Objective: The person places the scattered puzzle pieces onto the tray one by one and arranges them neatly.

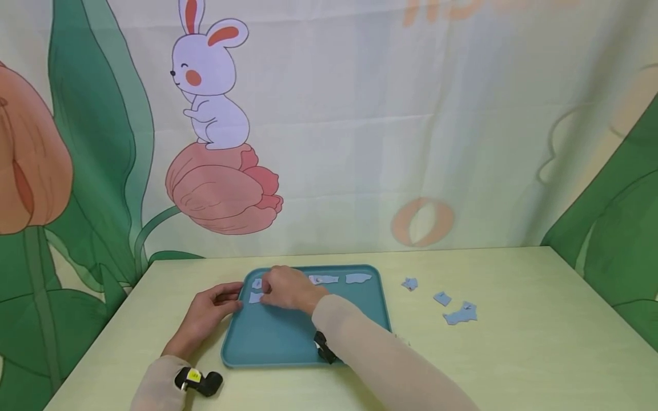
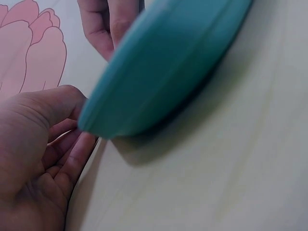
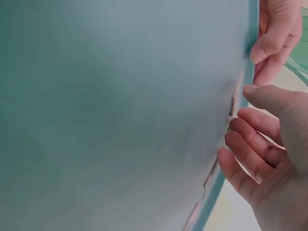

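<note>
A teal tray (image 1: pixel 303 342) lies on the table. My left hand (image 1: pixel 208 313) is at its left side in the head view; the left wrist view shows the thumb against the tray's rim (image 2: pixel 98 108) and the fingers under the edge. Over the tray's upper left, my right hand (image 1: pixel 288 288) touches or hovers just beside a pale blue paper scrap (image 1: pixel 255 297), its fingers loosely bent in the right wrist view. Another scrap (image 1: pixel 257 283) lies above that one. Along the tray's far side are a marked scrap (image 1: pixel 325 279) and a long scrap (image 1: pixel 358 278). The right hand hides part of the far row.
On the table right of the tray lie a small jagged scrap (image 1: pixel 409 283), a squarish scrap (image 1: pixel 442 298) and a larger irregular scrap (image 1: pixel 461 313). A printed curtain (image 1: pixel 349 142) with a rabbit and flowers hangs behind the table's back edge.
</note>
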The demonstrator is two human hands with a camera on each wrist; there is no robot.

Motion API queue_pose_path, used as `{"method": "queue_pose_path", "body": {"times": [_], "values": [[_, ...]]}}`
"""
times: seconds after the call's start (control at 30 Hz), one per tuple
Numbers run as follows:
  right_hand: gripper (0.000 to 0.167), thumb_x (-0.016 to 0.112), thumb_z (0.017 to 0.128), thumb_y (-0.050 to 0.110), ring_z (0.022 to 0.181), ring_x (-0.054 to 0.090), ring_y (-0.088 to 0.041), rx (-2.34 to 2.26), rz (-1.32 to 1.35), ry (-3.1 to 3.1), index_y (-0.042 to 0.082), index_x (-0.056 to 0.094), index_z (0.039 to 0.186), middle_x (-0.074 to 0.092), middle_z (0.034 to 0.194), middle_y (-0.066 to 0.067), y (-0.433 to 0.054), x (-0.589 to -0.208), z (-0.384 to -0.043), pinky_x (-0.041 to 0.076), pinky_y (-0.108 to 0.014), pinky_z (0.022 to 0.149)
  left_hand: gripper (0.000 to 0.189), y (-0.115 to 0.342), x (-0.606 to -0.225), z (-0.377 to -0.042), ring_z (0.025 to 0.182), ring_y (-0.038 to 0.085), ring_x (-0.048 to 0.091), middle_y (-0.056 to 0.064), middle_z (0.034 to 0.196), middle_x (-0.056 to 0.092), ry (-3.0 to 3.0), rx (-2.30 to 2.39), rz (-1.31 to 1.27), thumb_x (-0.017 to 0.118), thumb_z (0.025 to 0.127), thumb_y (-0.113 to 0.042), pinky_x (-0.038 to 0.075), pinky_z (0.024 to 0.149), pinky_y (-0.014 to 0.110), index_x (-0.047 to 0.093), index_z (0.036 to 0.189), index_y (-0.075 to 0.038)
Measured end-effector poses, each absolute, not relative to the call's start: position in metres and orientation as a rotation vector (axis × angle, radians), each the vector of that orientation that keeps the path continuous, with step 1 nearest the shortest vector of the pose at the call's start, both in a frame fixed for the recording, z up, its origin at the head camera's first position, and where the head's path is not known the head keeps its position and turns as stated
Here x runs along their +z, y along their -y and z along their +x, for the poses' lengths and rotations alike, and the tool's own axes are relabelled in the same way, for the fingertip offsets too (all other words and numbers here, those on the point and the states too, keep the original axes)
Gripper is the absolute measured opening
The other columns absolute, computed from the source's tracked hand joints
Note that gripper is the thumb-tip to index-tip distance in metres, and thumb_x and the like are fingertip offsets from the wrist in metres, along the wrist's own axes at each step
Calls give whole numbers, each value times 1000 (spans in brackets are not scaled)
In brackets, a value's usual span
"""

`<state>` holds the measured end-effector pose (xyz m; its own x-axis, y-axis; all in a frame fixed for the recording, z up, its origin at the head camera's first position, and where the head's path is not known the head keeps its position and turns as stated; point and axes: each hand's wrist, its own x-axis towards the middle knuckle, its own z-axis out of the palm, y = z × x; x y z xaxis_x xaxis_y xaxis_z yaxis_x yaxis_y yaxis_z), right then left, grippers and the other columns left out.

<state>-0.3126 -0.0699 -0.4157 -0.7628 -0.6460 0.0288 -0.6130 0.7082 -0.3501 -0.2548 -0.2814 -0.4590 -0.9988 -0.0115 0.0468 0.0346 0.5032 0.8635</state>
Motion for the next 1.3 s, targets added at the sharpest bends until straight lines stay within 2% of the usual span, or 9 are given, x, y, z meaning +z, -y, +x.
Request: {"method": "queue_pose_path", "body": {"times": [0.17,0.5,0.87,1.1,1.3], "values": [[27,78,99,25,91,64,-11,-618,-1065,-2792,8,78,119,73,109,-2,54,-410,-309,57,-23,85,50,282,-461,-256,124,34,64,22,140,65,2684,-1550,-20,70,101,-7,57,101,35,58,149,2],[30,77,100,23,107,68,-17,-783,-1102,-2771,4,75,123,71,114,-5,18,-399,-292,56,-24,92,51,282,-460,-255,124,35,63,22,141,64,2711,-1532,19,71,101,-8,55,105,43,57,150,2],[30,77,99,19,106,68,-27,-931,-1077,-2820,0,74,121,71,113,-12,-35,-389,-279,58,-35,92,52,280,-459,-253,125,36,62,22,141,63,2731,-1505,1,70,102,-10,54,107,47,56,150,2],[25,78,98,17,103,68,-28,-997,-1101,-2855,3,75,118,70,109,-5,-65,-385,-272,58,-37,89,53,280,-457,-253,126,37,61,24,142,62,2740,-1497,-2,70,103,-13,54,106,48,55,151,3],[24,78,98,18,103,67,-27,-1031,-1053,-2896,5,75,118,70,112,-5,-91,-384,-271,58,-37,90,54,278,-459,-256,127,38,60,25,144,60,2753,-1490,9,71,102,-12,55,105,45,53,152,3]]}}
